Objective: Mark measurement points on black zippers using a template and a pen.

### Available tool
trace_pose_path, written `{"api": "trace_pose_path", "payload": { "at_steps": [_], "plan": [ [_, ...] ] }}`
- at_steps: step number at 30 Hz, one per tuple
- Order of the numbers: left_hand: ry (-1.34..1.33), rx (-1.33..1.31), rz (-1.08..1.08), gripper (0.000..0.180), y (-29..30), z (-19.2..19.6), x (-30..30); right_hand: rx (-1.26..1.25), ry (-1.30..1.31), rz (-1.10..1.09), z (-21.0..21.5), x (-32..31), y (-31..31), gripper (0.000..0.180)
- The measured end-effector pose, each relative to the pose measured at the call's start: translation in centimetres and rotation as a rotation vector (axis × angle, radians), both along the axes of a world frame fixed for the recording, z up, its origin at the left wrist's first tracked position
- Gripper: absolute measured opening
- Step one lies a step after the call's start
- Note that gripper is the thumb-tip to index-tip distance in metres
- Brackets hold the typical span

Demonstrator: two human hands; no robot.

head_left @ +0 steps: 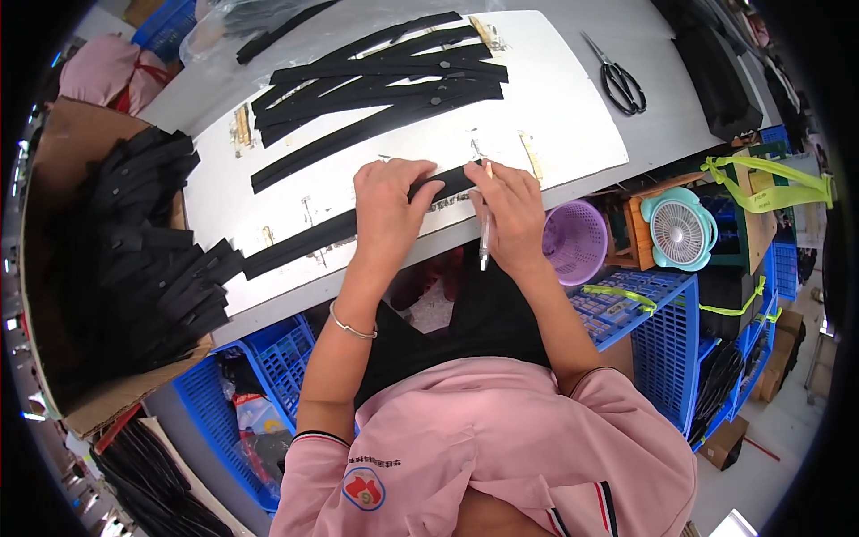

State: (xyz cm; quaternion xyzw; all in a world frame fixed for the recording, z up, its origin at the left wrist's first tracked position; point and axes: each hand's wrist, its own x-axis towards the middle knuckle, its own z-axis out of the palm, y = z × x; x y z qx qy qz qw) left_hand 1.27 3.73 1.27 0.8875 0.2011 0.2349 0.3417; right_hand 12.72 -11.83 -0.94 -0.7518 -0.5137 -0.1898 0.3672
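A: Where's the strip in hand?

B: The black strip (304, 243) lies along the near edge of the white board (573, 116), slanting from near left up to the right. The left hand (391, 201) has its grip closed, pinching it between thumb and fingers.

A: And the right hand (510, 210)?

B: Its grip is closed around a pale pen-like tool (484, 234), with the fingertips at the strip's right end. The fingers cover what happens there, so I can't tell how firmly they press on the fabric.

A: What could go wrong?

B: The strip could skew if the two hands pull unevenly; nothing visible weighs down its left end. That end sits right by the loose strips (183, 286) spilling from the cardboard box (76, 148), so a tug might snag one.

A: And the tool?

B: Loosened fingers could drop it over the near edge of the surface (658, 139). The scissors (616, 85) lie well apart, far right, so they seem little risk.
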Motion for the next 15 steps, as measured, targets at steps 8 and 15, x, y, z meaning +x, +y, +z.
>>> {"api": "trace_pose_path", "payload": {
  "at_steps": [8, 15],
  "plan": [
    [-0.034, 0.168, 0.211, 0.025, -0.2, -1.8, -5.2, -0.099, 0.030, -0.126, -1.2, 3.2, -3.7, 0.044],
    [0.177, 0.273, 0.334, 0.045, -0.9, -2.1, -11.2, -0.081, -0.014, -0.132, -2.5, 4.0, -4.3, 0.043]
  ]
}}
